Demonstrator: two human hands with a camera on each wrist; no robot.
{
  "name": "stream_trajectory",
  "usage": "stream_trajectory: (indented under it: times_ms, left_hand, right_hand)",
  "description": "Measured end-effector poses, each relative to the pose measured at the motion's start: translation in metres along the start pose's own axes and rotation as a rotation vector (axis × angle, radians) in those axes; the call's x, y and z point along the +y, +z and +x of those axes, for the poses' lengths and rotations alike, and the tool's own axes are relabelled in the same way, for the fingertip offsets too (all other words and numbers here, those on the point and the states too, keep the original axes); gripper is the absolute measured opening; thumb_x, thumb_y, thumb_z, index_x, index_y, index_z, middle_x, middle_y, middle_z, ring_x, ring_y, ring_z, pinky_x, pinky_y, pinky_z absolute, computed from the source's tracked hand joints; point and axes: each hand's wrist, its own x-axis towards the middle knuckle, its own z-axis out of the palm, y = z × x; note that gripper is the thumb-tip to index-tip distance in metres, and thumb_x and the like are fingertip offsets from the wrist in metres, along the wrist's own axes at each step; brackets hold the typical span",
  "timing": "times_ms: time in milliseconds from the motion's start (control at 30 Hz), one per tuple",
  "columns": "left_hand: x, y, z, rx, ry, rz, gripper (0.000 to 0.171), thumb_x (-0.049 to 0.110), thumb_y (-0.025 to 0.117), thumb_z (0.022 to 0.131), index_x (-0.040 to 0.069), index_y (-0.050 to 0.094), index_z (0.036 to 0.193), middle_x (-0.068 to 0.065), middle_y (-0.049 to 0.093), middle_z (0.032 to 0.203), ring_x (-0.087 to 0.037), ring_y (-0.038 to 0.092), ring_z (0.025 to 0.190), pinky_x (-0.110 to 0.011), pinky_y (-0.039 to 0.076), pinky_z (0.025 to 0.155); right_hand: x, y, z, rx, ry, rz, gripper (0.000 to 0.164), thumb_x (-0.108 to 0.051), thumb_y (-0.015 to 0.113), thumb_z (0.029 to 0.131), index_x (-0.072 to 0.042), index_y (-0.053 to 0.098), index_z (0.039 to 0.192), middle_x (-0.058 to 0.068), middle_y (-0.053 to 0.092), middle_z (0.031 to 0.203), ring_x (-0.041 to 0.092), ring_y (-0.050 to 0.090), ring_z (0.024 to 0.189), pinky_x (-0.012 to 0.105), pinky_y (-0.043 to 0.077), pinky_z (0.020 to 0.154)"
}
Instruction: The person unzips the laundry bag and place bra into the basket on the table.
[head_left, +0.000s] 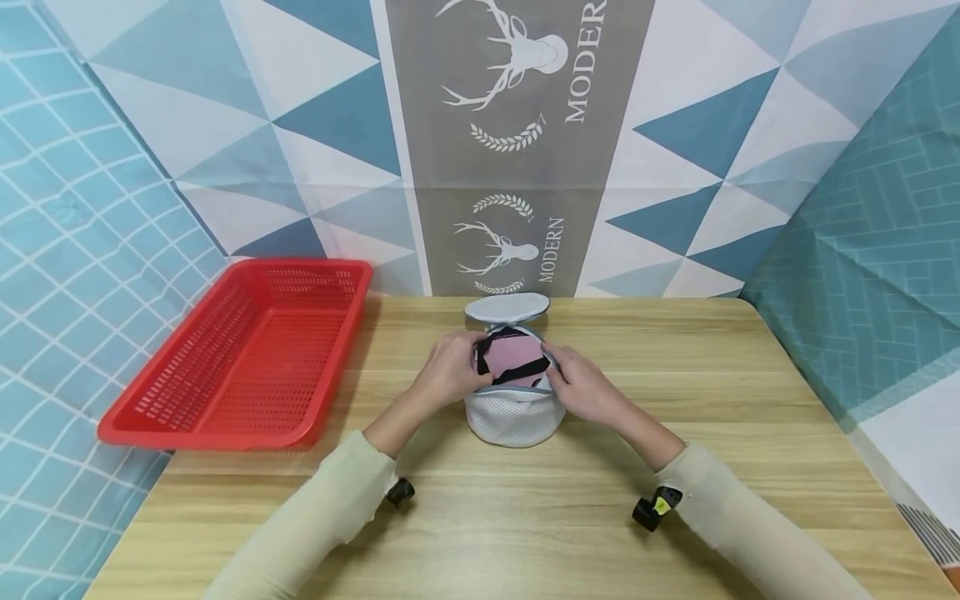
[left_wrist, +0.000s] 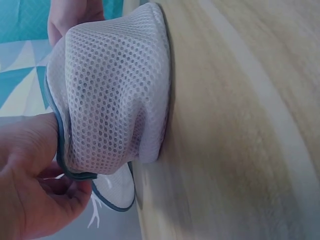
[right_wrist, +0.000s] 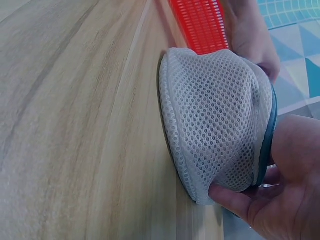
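A round white mesh laundry bag [head_left: 514,417] with grey-blue trim stands on the table in the head view. Its round lid [head_left: 507,308] is flipped back toward the wall. Inside lies a folded pink and black cloth item [head_left: 513,353]. My left hand [head_left: 452,367] grips the rim at the left side, some fingers hidden inside the opening. On the opposite side my right hand [head_left: 588,386] holds the rim between thumb and fingers. In the right wrist view, the fingers of my right hand [right_wrist: 287,185] curl against the mesh wall [right_wrist: 215,115].
A red plastic basket [head_left: 341,367] with slotted walls sits at the table's left. Patterned cloth [head_left: 495,183] hangs behind the wooden table [head_left: 517,517], and tiled-pattern sheets flank both sides. Small black devices [head_left: 401,492] are worn at both wrists.
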Motion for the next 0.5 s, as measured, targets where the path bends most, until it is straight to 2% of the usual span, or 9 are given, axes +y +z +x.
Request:
stream_trajectory:
  times_ms: [33, 67, 300, 400, 500]
  left_hand:
    - [0.000, 0.001, 0.000, 0.004, 0.010, 0.007, 0.079, 0.040, 0.098, 0.075, 0.010, 0.074, 0.144, -0.005, 0.080, 0.116, -0.020, 0.070, 0.099, -0.042, 0.060, 0.089]
    - [-0.010, 0.012, 0.004, 0.007, 0.015, 0.008, 0.080, 0.041, 0.098, 0.074, 0.012, 0.074, 0.144, -0.004, 0.080, 0.120, -0.019, 0.071, 0.103, -0.044, 0.061, 0.091]
    - [-0.012, 0.015, 0.005, -0.015, 0.026, 0.018, 0.078, 0.038, 0.099, 0.076, 0.015, 0.073, 0.145, -0.006, 0.080, 0.135, -0.027, 0.076, 0.125, -0.048, 0.065, 0.103]
    - [-0.011, 0.015, 0.005, -0.024, 0.020, 0.024, 0.073, 0.036, 0.099, 0.077, 0.014, 0.074, 0.141, -0.006, 0.080, 0.132, -0.026, 0.077, 0.124, -0.048, 0.065, 0.102]
    - [-0.008, 0.014, 0.005, -0.033, 0.025, 0.028, 0.054, 0.034, 0.098, 0.078, 0.015, 0.078, 0.125, -0.004, 0.079, 0.116, -0.024, 0.075, 0.111, -0.047, 0.064, 0.094]
  right_hand:
    - [-0.001, 0.000, 0.000, -0.003, 0.003, 0.002, 0.058, -0.030, 0.052, 0.116, -0.009, 0.049, 0.169, 0.019, 0.067, 0.156, 0.035, 0.065, 0.149, 0.056, 0.054, 0.125]
    - [-0.002, -0.001, -0.001, -0.005, 0.008, 0.002, 0.057, -0.029, 0.053, 0.115, -0.008, 0.050, 0.169, 0.018, 0.068, 0.155, 0.035, 0.065, 0.148, 0.056, 0.054, 0.124]
    - [-0.006, -0.002, -0.002, -0.018, 0.026, 0.000, 0.057, -0.027, 0.054, 0.115, -0.005, 0.052, 0.167, 0.019, 0.067, 0.155, 0.036, 0.065, 0.148, 0.057, 0.054, 0.124]
    - [-0.007, -0.002, -0.002, -0.020, 0.024, -0.003, 0.056, -0.026, 0.054, 0.114, -0.004, 0.051, 0.166, 0.020, 0.066, 0.158, 0.038, 0.063, 0.151, 0.058, 0.052, 0.127]
    - [-0.007, -0.001, -0.002, -0.015, 0.022, -0.011, 0.057, -0.024, 0.054, 0.114, -0.003, 0.051, 0.166, 0.021, 0.066, 0.158, 0.038, 0.063, 0.151, 0.058, 0.052, 0.127]
